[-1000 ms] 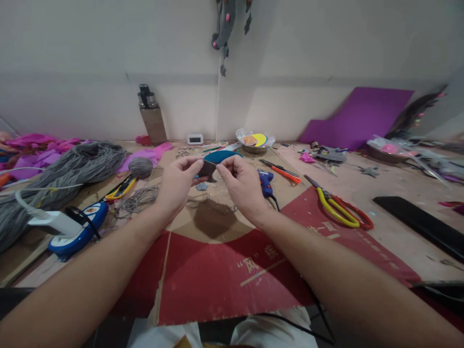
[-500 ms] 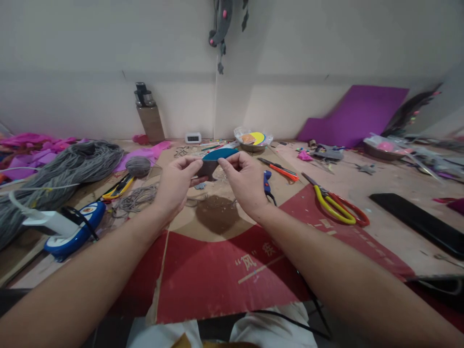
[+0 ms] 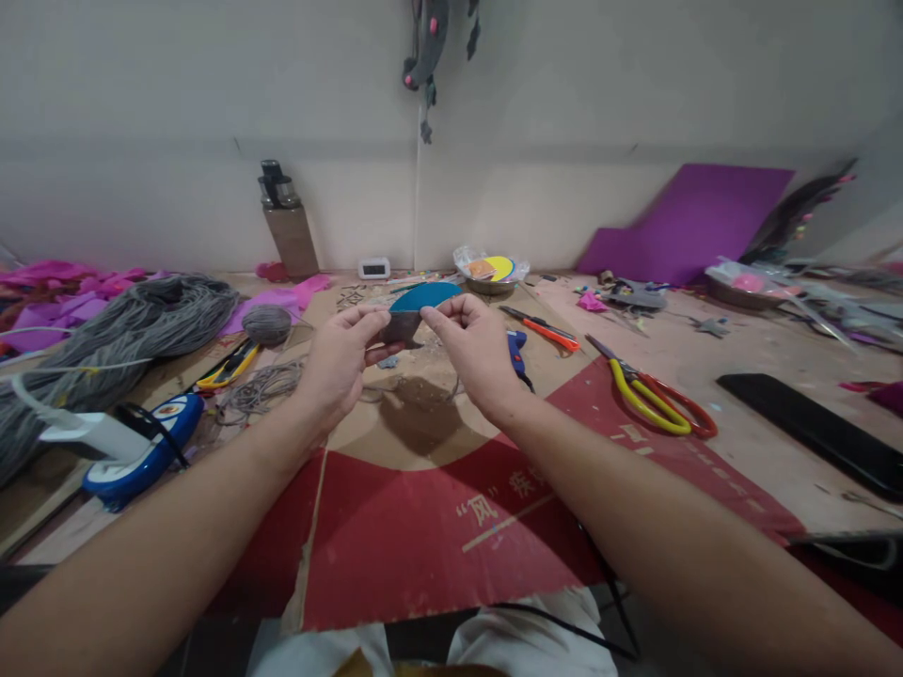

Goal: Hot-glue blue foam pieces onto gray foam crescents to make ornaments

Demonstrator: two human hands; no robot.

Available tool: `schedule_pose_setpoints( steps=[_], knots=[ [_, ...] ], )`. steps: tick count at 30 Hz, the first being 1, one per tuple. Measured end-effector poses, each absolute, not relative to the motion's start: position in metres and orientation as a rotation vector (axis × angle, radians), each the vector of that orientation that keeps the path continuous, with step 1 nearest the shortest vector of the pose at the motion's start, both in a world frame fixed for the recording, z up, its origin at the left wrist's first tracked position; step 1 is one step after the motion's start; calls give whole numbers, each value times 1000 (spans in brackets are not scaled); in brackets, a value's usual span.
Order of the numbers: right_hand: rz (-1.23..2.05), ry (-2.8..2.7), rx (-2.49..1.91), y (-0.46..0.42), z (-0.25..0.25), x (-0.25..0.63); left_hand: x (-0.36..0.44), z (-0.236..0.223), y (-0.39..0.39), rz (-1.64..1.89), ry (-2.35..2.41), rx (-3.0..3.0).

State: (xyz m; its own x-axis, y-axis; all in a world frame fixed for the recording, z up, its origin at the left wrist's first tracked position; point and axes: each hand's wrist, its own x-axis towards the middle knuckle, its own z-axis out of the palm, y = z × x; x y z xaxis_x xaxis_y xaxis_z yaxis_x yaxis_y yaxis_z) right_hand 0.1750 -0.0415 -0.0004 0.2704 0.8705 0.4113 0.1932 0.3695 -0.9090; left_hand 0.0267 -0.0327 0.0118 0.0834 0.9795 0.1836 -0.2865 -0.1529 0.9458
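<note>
Between my two hands, above the cardboard, I hold a small curved piece with a blue rounded face [image 3: 427, 297] and a dark grey strip [image 3: 402, 329] along its near side. My left hand [image 3: 343, 355] pinches its left end between thumb and fingers. At the right end, my right hand [image 3: 474, 353] grips the piece with its thumb on the near side. The fingertips behind it are partly hidden. A blue-handled tool [image 3: 517, 353] lies just beyond my right hand, partly covered by it.
Red-and-brown cardboard [image 3: 423, 545] covers the table front. Scissors [image 3: 645, 390], an orange cutter [image 3: 542, 329] and a black case [image 3: 811, 428] lie right. Left are grey yarn [image 3: 162, 324], a yarn ball [image 3: 266, 324], a yellow cutter [image 3: 229, 365] and a blue power strip [image 3: 145, 456].
The piece has tilted slightly, so more of its blue face shows. Both hands keep their grip and have barely moved; the whole view has shifted a little.
</note>
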Motion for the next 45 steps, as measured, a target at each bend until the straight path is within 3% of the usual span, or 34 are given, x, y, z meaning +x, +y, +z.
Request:
schedule_pose_setpoints(
  steps=[7, 24, 34, 45],
  knots=[
    [946, -1217, -1040, -37, -2, 176, 24, 10, -29, 1339, 817, 1127],
    [579, -1416, -1083, -42, 6, 182, 23, 17, -29, 1274, 820, 1069],
    [900, -1204, -962, -38, 2, 180, 24, 19, -30, 1238, 755, 1063],
    [886, -1216, -965, -39, -1, 177, 21, 20, -29, 1257, 767, 1074]
  ],
)
